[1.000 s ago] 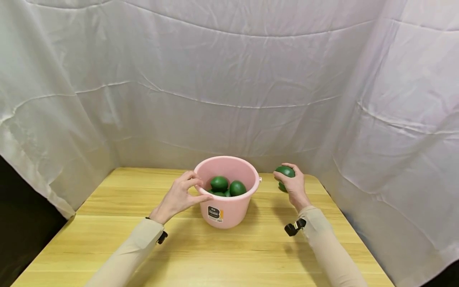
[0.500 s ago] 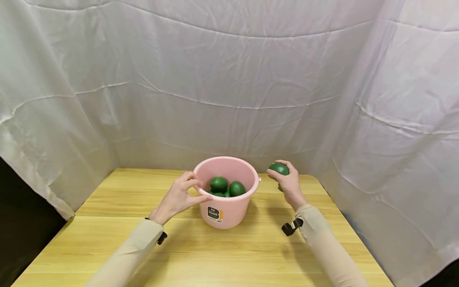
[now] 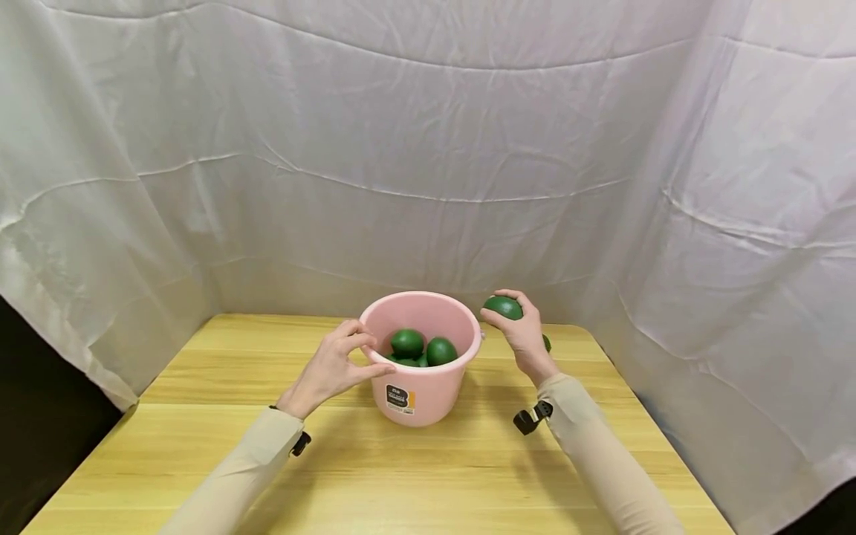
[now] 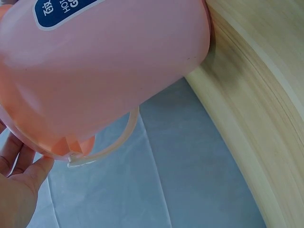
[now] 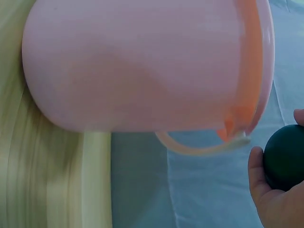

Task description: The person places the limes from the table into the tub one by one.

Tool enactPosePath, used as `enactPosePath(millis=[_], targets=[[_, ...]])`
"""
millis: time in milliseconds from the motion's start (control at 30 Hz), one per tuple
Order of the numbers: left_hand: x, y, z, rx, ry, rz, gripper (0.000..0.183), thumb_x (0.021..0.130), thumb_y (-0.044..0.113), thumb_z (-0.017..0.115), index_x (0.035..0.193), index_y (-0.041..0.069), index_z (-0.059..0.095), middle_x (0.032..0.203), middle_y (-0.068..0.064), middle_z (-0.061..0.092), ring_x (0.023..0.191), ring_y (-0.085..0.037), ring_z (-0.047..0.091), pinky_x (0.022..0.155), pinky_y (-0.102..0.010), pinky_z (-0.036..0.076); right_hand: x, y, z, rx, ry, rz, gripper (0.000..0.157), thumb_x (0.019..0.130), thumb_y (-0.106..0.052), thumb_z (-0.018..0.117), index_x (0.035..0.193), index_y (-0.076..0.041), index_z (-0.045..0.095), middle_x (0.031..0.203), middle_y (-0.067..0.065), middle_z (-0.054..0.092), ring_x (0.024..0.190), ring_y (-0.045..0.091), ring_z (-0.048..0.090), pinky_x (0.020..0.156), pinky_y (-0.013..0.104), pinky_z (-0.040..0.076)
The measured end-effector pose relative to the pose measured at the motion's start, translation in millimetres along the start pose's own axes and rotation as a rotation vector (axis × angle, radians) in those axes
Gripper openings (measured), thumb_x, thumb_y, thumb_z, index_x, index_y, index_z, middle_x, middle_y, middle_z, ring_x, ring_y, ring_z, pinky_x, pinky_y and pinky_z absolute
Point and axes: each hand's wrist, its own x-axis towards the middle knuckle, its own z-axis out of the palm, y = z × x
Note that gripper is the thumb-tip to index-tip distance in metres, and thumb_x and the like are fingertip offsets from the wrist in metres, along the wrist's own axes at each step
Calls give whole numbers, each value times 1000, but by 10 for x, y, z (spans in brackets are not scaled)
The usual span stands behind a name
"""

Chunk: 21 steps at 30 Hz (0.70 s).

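A pink bucket [image 3: 435, 390] with a label stands upright on the table, and several dark green avocados [image 3: 407, 342] lie inside it. My left hand [image 3: 328, 371] pinches the bucket's rim on its left side, thumb at the front. Off the right side of the rim, my right hand [image 3: 524, 338] holds another avocado [image 3: 503, 307] between thumb and fingers, above table height and apart from the bucket. The right wrist view shows that same avocado [image 5: 285, 159] beside the rim. Behind the right hand, one more avocado [image 3: 547, 342] sits on the table, mostly hidden.
The wooden table [image 3: 428, 475] carries the bucket. Pale cloth curtains [image 3: 428, 186] close in the back and both sides. A light bucket handle [image 4: 128, 135] hangs down on the far side of the bucket in the left wrist view.
My right hand has lifted its avocado off the right part of the table and carried it left toward the bucket's rim. The left hand and the bucket have stayed put.
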Motion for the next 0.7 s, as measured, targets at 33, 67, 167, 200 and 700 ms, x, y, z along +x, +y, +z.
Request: enactPosePath(millis=[33,67,167,200,700], targets=[[1,0,-1,2,-1,-2,34,69,40,89,87,16,72,97,1,61,97,-16,59,86,-37,55,-1,-10,17,-1,-6,-3,50,80,-13,82,123,-13,58,123,4,55,101,22,55,81,28,53],[1,0,-2,2,-2,-5,35,69,40,89,87,16,72,97,1,61,97,-16,59,86,-37,55,-3,-21,32,-2,-13,-6,50,80,-13,81,124,-13,57,124,4,55,101,22,56,81,29,53],[4,-2,-6,1,-4,-13,35,69,40,88,87,16,72,97,1,61,98,-16,59,87,-37,55,-2,-55,73,-8,-34,-21,50,80,-13,81,124,-12,57,123,6,55,100,23,57,80,31,53],[5,-2,-7,2,-5,-14,34,69,40,88,87,16,72,97,1,61,98,-16,59,87,-37,55,-2,-67,87,-15,-41,-29,50,80,-14,81,124,-12,57,123,7,56,100,24,57,79,31,53],[-3,2,-11,-4,-7,-14,34,69,41,88,86,16,72,97,2,61,96,-15,59,86,-35,55,28,-151,297,-142,-195,-98,51,80,-20,83,124,-13,58,124,13,57,97,26,60,78,37,56]])
